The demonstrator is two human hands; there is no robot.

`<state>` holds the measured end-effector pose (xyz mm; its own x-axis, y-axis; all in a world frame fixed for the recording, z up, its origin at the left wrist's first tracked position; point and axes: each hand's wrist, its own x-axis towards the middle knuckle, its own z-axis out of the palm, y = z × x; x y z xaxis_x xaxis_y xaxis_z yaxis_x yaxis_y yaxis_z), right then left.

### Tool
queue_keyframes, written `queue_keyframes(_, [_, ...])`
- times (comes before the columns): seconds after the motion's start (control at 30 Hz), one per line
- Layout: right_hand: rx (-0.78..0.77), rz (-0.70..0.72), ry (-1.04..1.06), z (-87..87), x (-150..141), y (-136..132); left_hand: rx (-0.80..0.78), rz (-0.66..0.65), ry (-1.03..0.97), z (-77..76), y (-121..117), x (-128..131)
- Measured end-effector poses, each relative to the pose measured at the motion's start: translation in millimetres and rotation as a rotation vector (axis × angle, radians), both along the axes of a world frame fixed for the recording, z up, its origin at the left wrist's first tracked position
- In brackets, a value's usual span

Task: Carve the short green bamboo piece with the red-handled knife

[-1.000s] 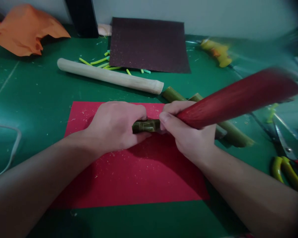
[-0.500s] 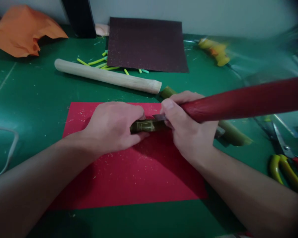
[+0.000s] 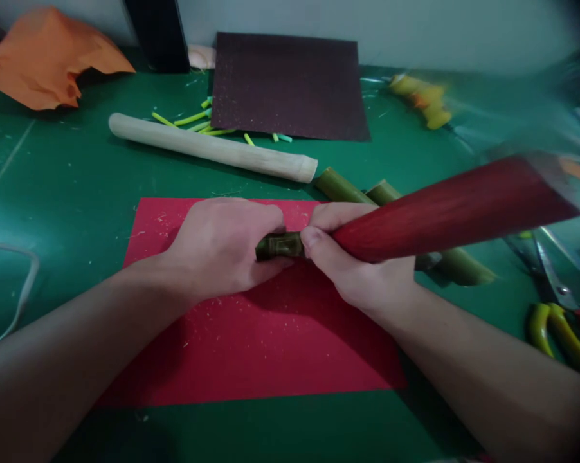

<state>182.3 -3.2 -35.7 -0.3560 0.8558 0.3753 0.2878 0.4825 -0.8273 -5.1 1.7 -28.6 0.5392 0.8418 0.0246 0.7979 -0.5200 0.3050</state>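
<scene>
My left hand (image 3: 225, 243) is wrapped round a short piece of green bamboo (image 3: 279, 245), whose node end sticks out between thumb and fingers. My right hand (image 3: 360, 273) grips a carving knife by its thick red handle (image 3: 449, 209), which slants up to the right. Its thumb presses near the right end of the bamboo, and the blade is hidden behind the fingers. Both hands are over a red sheet (image 3: 242, 354) sprinkled with pale shavings.
A pale peeled bamboo stick (image 3: 213, 148) lies behind the red sheet. Cut green bamboo pieces (image 3: 466, 265) and yellow-and-red-handled scissors (image 3: 562, 331) are at the right. Further back are dark sandpaper-like sheet (image 3: 290, 87), a yellow tool (image 3: 422, 101) and orange paper (image 3: 51, 61).
My right hand has turned and moved slightly down and left along the bamboo. The knife's red handle swings nearer, and its blade tip no longer shows. My left hand has hardly moved.
</scene>
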Motion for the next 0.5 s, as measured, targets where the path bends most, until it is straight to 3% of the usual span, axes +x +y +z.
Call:
queue_keyframes(0.2, [0.086, -0.204, 0.205, -6.8, -6.8, -1.8, 0.004, -0.009, -0.046, -0.2, -0.4, -1.7])
queue_keyframes(0.33, [0.012, -0.265, 0.273, -8.8, -8.8, 0.5, -0.028, -0.004, -0.031, -1.2, 1.6, -1.1])
queue_keyframes(0.5, [-0.002, -0.172, 0.257, -8.1, -6.6, -0.3, -0.020, 0.016, -0.020, -2.0, 1.8, 0.0])
